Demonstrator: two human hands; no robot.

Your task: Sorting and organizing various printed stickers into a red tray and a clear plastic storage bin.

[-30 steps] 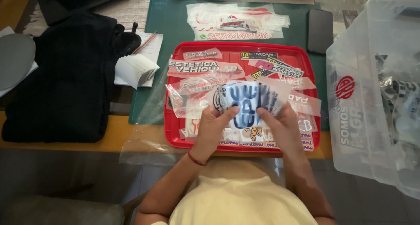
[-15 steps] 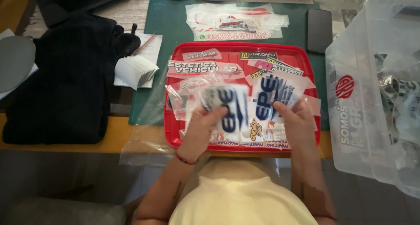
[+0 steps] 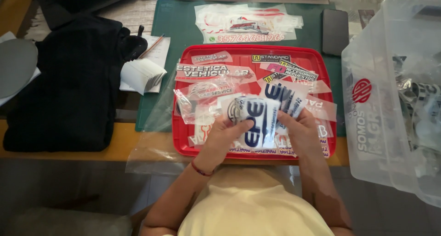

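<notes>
Over the red tray, the left hand and right hand each have their fingers closed on a sticker sheet with dark blue lettering. It looks light, thin, floppy and slick; best pinched by its edges.

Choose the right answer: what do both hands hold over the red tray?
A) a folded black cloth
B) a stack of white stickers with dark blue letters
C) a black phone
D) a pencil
B: the left hand and the right hand both grip the stack of white stickers with dark blue letters, held just above the red tray, while the black phone lies untouched on the green mat.
</notes>
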